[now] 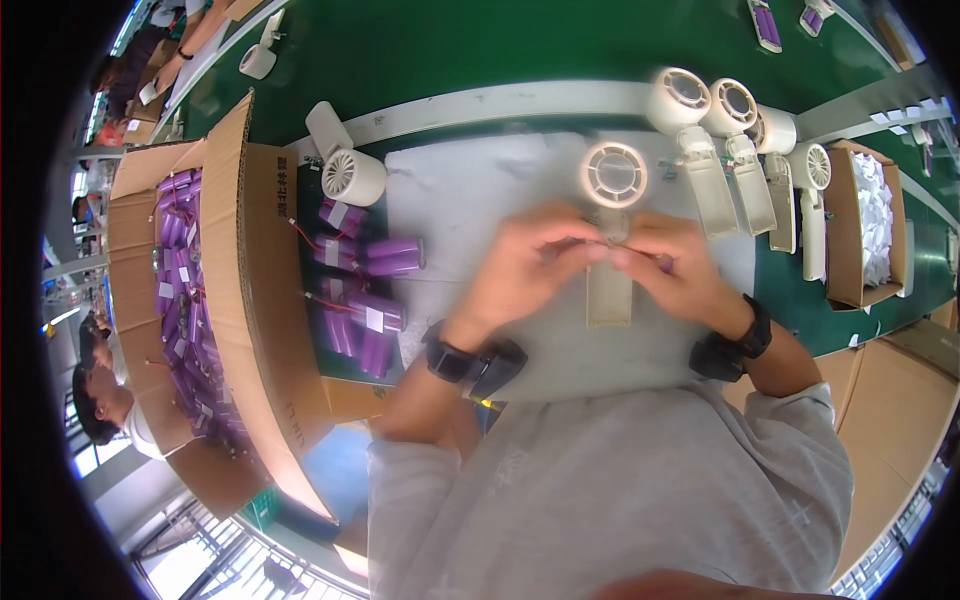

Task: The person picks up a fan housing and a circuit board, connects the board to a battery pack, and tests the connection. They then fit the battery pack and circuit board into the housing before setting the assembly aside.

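A cream handheld fan housing [609, 302] lies in front of me on a pale grey mat [460, 190], its round ringed head pointing away and its hollow handle toward me. Over the neck of the handle, my left hand [525, 265] and my right hand [675, 265] meet with thumbs and fingertips pinched together. Whatever small piece they hold is hidden by the fingers and blurred. Left of the mat lie several purple battery packs [395, 257] with white labels and thin wires. Beyond them rests another cream fan housing [354, 178].
At my left stands a tall cardboard box [270, 230] full of purple battery packs. Several fan housings with their handles uncovered [708, 190] line the mat's right side. Beside them is a carton [843, 235] of white slips. A pale rail [520, 100] crosses the green bench [480, 45]. People work at the far left.
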{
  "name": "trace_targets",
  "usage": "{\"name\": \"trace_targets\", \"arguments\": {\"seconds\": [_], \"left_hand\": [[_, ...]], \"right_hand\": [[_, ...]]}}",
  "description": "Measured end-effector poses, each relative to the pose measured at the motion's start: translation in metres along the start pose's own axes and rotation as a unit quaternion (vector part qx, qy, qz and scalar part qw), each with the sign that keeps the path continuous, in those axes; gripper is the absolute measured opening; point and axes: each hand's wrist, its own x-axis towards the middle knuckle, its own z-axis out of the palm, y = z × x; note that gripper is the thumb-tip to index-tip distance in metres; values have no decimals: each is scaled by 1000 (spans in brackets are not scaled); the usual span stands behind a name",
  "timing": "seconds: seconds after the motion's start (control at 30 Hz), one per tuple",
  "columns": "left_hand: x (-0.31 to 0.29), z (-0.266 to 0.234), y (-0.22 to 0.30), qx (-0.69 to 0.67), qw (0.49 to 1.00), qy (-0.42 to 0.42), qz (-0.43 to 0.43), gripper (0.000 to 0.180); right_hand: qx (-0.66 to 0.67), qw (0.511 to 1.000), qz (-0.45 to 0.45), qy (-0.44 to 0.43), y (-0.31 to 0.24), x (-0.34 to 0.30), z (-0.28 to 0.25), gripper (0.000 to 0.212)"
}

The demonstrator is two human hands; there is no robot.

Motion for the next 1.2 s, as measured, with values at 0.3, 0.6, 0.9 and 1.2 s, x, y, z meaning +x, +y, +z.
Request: {"name": "trace_targets", "arguments": {"seconds": [0.3,0.6,0.9,1.2], "left_hand": [[0,6,4,-34,999,34,-22,7],[-1,5,-1,3,999,51,-17,4],[-2,-2,-6,-42,997,-3,-58,18],[-1,-9,3,-169,976,-40,-130,34]], "right_hand": [[-114,985,-74,110,-1,-4,8,11],[-107,991,-59,61,1,-3,10,14],[-135,987,-53,70,2,-3,12,7],[-26,999,-14,40,1,-2,5,8]]}}
